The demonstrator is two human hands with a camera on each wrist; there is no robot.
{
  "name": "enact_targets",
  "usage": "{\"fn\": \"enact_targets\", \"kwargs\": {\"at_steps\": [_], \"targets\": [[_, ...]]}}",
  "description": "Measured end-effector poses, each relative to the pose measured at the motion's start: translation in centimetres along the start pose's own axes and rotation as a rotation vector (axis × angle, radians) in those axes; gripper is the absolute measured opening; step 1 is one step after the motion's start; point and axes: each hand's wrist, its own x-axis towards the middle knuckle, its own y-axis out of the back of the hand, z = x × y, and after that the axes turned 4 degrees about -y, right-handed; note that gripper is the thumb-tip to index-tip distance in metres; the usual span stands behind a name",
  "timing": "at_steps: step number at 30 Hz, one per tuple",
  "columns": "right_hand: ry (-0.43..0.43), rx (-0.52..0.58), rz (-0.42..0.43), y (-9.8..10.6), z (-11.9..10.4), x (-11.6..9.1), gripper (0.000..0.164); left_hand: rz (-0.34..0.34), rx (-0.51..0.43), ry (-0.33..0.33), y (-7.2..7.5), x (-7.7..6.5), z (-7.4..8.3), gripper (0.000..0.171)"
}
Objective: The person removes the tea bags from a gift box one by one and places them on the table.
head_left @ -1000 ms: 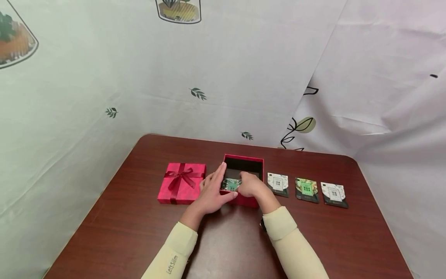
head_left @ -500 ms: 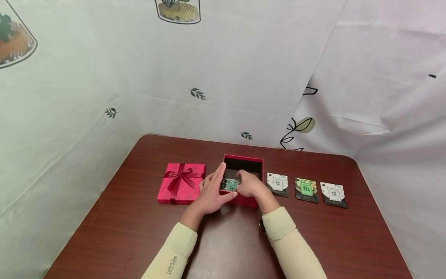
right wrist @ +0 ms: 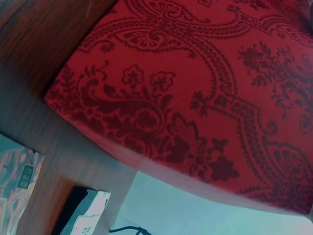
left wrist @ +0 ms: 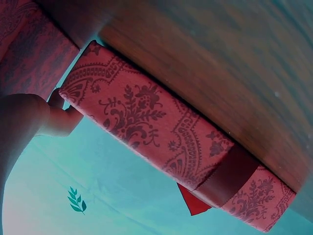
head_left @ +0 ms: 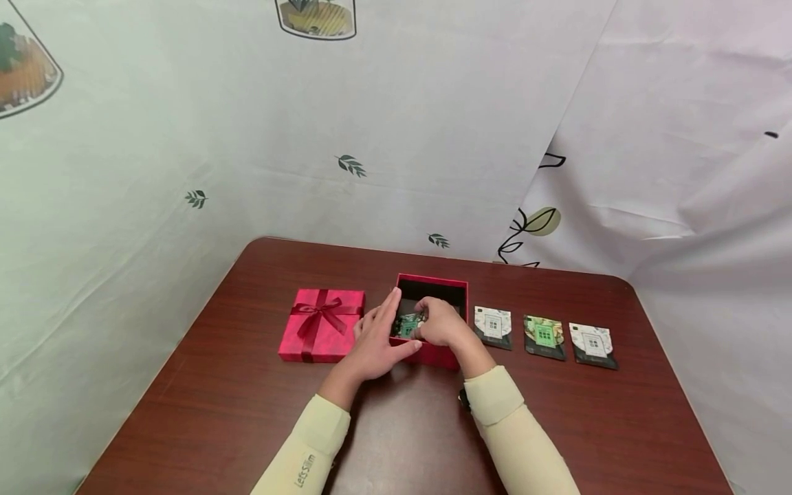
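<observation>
A red patterned box stands without its lid in the middle of the table, dark inside. My left hand rests against its near left corner, fingers extended along the left wall and thumb at the front. My right hand reaches into the box with bent fingers and pinches a small green-printed sachet by its right part; the fingertips are partly hidden. In the right wrist view, the box's outer wall fills most of the picture and hides the hand's work.
The red lid with a dark ribbon bow lies left of the box, close to the left hand. To the right lie a white sachet, a green sachet and another white sachet in a row on the brown table.
Inside the box, my right fingers have shifted slightly left over the green-printed sachet, which is now tilted and more covered. The left hand, lid and outside sachets have stayed put.
</observation>
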Motion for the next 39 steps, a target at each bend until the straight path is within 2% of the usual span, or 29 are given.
{"fn": "enact_targets", "kwargs": {"at_steps": [8, 12, 26, 39], "targets": [[-0.013, -0.073, -0.028, -0.5, -0.3, 0.6, 0.05, 0.007, 0.002, -0.004, 0.0, 0.0, 0.0, 0.103], [-0.03, -0.064, -0.024, -0.8, -0.6, 0.8, 0.046, 0.005, 0.005, 0.001, 0.0, -0.1, 0.0, 0.103], [0.004, 0.03, 0.118, -0.8, 0.0, 0.1, 0.047, 0.011, 0.005, 0.004, 0.0, -0.1, 0.1, 0.103], [0.082, 0.121, 0.183, 0.3, 0.6, -1.1, 0.049, -0.006, 0.006, 0.015, 0.0, 0.1, 0.1, 0.103]]}}
